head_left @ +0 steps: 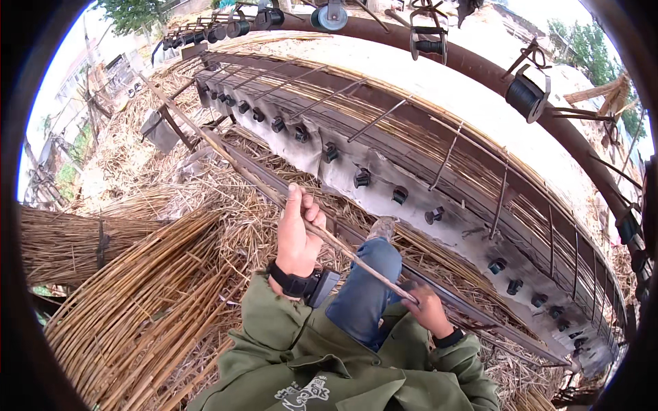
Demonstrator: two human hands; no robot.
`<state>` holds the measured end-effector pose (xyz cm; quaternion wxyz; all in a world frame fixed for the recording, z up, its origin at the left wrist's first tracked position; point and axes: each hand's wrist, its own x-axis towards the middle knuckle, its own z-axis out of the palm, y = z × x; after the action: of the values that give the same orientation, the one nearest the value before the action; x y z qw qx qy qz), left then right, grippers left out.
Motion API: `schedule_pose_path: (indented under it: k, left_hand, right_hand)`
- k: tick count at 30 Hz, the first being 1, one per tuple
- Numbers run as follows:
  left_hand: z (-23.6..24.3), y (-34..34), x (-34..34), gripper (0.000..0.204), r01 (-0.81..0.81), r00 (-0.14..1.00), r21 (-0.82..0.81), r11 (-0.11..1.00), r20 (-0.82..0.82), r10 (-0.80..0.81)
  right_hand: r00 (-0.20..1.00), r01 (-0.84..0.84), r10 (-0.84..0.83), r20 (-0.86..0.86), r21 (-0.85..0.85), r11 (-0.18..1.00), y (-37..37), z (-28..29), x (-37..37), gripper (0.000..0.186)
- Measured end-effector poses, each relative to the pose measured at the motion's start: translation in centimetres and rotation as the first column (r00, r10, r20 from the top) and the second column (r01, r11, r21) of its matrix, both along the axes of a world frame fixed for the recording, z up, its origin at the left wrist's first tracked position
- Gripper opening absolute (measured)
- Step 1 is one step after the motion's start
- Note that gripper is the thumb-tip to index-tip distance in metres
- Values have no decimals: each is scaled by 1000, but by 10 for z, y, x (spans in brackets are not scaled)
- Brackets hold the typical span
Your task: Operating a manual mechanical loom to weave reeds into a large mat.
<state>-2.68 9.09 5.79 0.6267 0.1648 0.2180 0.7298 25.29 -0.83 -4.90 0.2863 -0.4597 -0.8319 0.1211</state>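
A long reed stalk [367, 266] runs slantwise across in front of me, from the upper left down to the right. My left hand [296, 233] is closed round it near its middle, thumb pointing up along it. At the stalk's lower right end my right hand [428, 313] grips it with thumb and fingers. Just beyond the hands stretches a long metal frame [425, 123] with thin rods across it and reeds lying along it. Small dark spools [362, 178] hang in a row against a pale sheet [452, 236] on its near side.
Bundled reeds [137, 308] lie at my left, with another tied bundle [68, 246] behind them. Loose straw [219, 236] covers the ground. A curved rusty pipe [473, 65] carrying wire spools [526, 96] arches along the far side. A metal rail [466, 305] passes close to my knee.
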Motion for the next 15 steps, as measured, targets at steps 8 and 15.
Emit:
schedule_pose_path:
  k: [8,15]
  left_hand:
    - [-14,-42,30,54,464,746,12,886,-545,-384]
    - [-14,-41,39,16,546,549,-29,837,-743,-384]
  right_hand:
    - [808,-248,-235,-541,-674,696,2,44,-10,29]
    - [876,-182,-89,-475,-495,850,-3,52,1,20]
